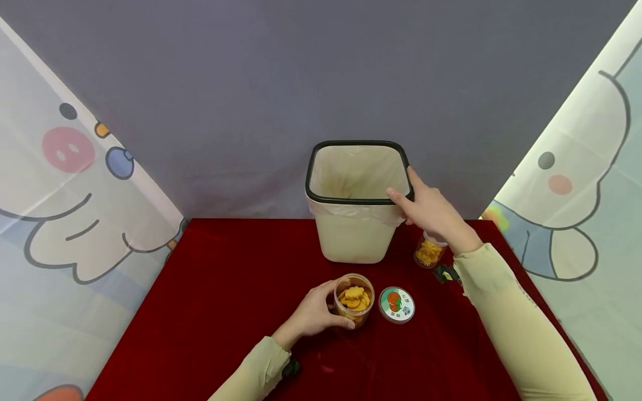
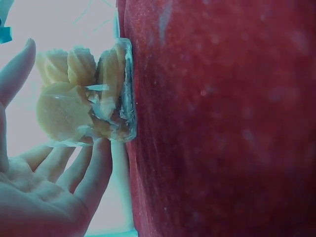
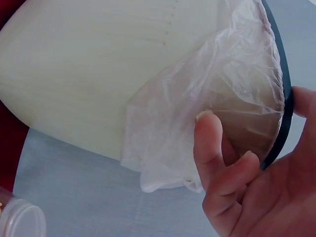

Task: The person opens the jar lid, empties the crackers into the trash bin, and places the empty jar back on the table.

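Plainly upright cookie jar [image 1: 354, 302], mouth up, axis vertical; left grip [image 1: 316, 313] clasping it, right grip [image 1: 431, 211] holding bin rim [image 1: 351, 201].

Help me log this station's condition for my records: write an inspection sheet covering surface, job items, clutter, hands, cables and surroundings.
Surface: red cloth, bearing a pale mark.
Job's things: open jar containing cookies; upright bin lined with a plastic bag that hangs out below the black rim.
Clutter: round lid lying beside the open jar; second jar, yellow pieces inside, right of the bin.
Hands: left hand holds the open jar; right hand grips the bin's near right corner.
Cables: nothing seen.
Surroundings: grey backdrop behind; cartoon-printed sheets on both sides.
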### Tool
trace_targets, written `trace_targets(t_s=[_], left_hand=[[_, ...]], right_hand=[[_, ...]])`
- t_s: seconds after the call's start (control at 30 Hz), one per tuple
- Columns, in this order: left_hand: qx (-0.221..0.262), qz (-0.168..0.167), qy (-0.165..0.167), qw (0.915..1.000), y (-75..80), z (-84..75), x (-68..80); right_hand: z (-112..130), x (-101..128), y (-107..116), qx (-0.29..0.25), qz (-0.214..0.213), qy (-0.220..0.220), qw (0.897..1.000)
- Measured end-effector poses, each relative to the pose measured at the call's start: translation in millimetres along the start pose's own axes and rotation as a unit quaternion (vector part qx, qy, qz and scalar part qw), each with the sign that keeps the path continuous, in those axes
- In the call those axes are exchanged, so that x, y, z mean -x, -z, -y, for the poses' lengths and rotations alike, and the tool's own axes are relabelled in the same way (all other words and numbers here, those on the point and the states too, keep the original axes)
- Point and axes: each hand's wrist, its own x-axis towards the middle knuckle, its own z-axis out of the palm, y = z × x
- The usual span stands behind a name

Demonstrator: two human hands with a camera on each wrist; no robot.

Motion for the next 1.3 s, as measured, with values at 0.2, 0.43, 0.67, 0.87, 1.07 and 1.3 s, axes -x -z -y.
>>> trace_targets(t_s=[0.2,0.43,0.67,0.87,1.07,1.3], left_hand=[[0.001,-0.002,-0.016,0.9999,2.1,1.3,-1.8],[0.007,-0.005,-0.016,0.9998,5.9,2.4,-0.9],[-0.001,-0.022,-0.007,0.9997,16.0,4.8,1.4],[0.002,-0.052,-0.004,0.9986,35.5,5.1,1.6],[0.017,-0.095,0.006,0.9953,61.8,5.5,3.2],[0.029,-0.132,-0.006,0.9908,93.1,2.7,6.3]], right_hand=[[-3,-1,-6,-0.044,-0.004,-0.011,0.999],[-6,-2,-11,-0.057,-0.023,-0.011,0.998],[-6,-2,-13,-0.065,-0.026,-0.016,0.997],[-6,-2,-12,-0.069,-0.02,-0.01,0.997],[-7,-4,-14,-0.073,-0.025,-0.01,0.997],[-9,-4,-15,-0.075,-0.03,-0.008,0.997]])
